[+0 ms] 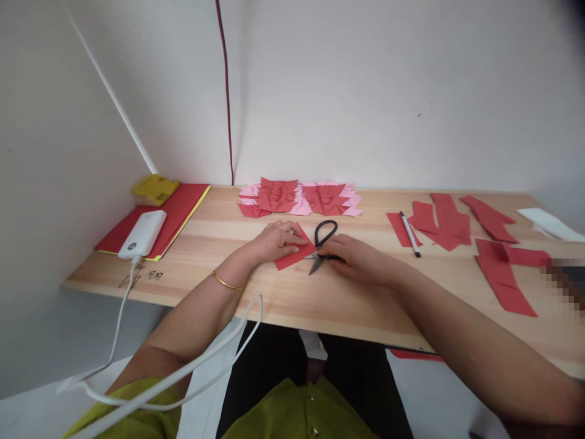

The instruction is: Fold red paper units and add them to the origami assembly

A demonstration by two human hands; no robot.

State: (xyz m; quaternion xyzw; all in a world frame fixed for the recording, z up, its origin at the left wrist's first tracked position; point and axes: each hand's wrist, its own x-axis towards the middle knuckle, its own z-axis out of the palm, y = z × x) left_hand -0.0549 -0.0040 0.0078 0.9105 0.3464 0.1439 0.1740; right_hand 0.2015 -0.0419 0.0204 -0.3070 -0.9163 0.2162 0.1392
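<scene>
My left hand (274, 241) lies on a folded red paper piece (295, 255) in the middle of the wooden table (274, 292), fingers pressed flat on it. My right hand (356, 259) rests just right of the paper, its fingers down on the blades of black-handled scissors (323, 239) that lie on the table. Behind them sits a row of folded red and pink paper shapes (299, 198).
A white power bank (142, 233) with a cable lies on a stack of red and yellow sheets (176, 210) at the left, by a yellow object (154, 189). A black-capped pen (410, 233) and several red paper offcuts (461, 228) lie at the right, with white paper (548, 224) beyond.
</scene>
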